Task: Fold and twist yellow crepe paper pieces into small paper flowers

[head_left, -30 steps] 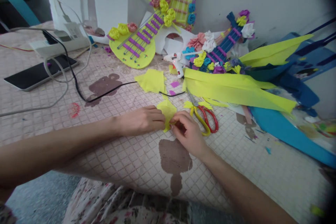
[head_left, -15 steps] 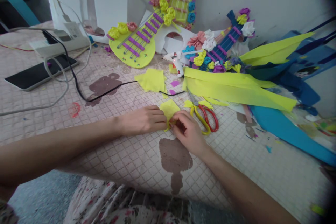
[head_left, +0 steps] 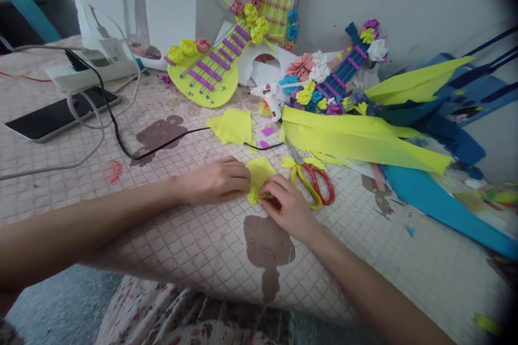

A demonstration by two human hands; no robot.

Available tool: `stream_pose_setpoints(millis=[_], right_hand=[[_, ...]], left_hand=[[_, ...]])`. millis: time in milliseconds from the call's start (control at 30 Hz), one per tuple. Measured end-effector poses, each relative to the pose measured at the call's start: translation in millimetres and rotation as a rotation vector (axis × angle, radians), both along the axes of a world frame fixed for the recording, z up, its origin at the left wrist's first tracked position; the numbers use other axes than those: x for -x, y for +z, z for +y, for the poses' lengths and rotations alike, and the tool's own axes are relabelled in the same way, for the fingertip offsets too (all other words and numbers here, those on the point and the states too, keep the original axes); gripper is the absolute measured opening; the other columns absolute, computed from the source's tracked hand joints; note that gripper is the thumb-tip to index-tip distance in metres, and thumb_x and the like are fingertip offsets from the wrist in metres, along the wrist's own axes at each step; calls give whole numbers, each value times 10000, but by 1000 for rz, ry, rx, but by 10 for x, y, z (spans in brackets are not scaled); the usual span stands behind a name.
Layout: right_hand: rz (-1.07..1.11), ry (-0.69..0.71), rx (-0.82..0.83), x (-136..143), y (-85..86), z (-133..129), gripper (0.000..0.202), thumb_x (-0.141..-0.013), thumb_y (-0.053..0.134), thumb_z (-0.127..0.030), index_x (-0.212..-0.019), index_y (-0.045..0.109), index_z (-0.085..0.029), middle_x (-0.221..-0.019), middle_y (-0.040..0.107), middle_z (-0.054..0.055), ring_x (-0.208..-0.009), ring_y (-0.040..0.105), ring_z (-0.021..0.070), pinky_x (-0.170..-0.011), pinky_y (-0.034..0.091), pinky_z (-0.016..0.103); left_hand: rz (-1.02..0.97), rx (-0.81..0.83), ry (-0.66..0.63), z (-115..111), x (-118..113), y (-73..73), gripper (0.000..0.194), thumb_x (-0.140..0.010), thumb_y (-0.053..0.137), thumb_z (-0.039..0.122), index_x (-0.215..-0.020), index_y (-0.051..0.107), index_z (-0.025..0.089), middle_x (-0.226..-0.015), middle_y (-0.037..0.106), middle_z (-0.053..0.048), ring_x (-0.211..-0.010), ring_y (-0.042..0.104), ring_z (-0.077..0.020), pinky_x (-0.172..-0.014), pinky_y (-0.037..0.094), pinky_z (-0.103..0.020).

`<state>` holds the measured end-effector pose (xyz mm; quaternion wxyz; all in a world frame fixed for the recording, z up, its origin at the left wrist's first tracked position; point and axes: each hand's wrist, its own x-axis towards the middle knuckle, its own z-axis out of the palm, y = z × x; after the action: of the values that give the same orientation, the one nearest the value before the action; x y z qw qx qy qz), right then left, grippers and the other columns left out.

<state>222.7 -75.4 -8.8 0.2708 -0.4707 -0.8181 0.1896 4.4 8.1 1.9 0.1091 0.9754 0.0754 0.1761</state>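
A small piece of yellow crepe paper [head_left: 261, 168] lies on the table between my two hands. My right hand [head_left: 289, 206] pinches its lower right edge between thumb and fingers. At the paper's left edge is my left hand [head_left: 222, 180], knuckles up, with the fingers curled and pressed together. Its thumb and fingertips are hidden, so whether it grips the paper does not show. Scissors [head_left: 315, 183] with one yellow and one red handle lie just right of my right hand. Beyond the hands lies another yellow paper stack [head_left: 232, 125].
Behind are a white glue gun [head_left: 272, 99], a yellow paper guitar [head_left: 214, 78] and a blue guitar [head_left: 348, 67] with paper flowers. Long yellow strips [head_left: 356, 137] and a blue sheet [head_left: 441, 207] lie right. A black cable [head_left: 162, 148], power strip [head_left: 91, 67] and dark tablet-like device [head_left: 60, 113] are left.
My left hand has shifted slightly left, uncovering more of the paper's left side. My right hand keeps its pinch at the lower edge. The whole view has moved a little.
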Motion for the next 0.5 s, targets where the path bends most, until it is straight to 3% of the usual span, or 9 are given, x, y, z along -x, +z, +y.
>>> stream_pose_setpoints(millis=[200,500], right_hand=[[-41,30,-3,-16,20,11,101,-864,526,-153,-932,568,-214,-986,574,64,-897,577,183,-772,485,332],[108,-177,117,53,42,42,197,-773,541,-99,-934,547,-212,-769,586,4,-687,557,148,-628,461,288]], left_hand=[[44,-37,-24,-35,-12,40,175,-942,454,223,-926,618,163,-1003,646,-71,-924,584,-164,-890,409,-326],[-188,219,140,-25,-61,-77,104,-875,510,153,-912,606,140,-940,618,-83,-903,573,-171,-818,466,-310]])
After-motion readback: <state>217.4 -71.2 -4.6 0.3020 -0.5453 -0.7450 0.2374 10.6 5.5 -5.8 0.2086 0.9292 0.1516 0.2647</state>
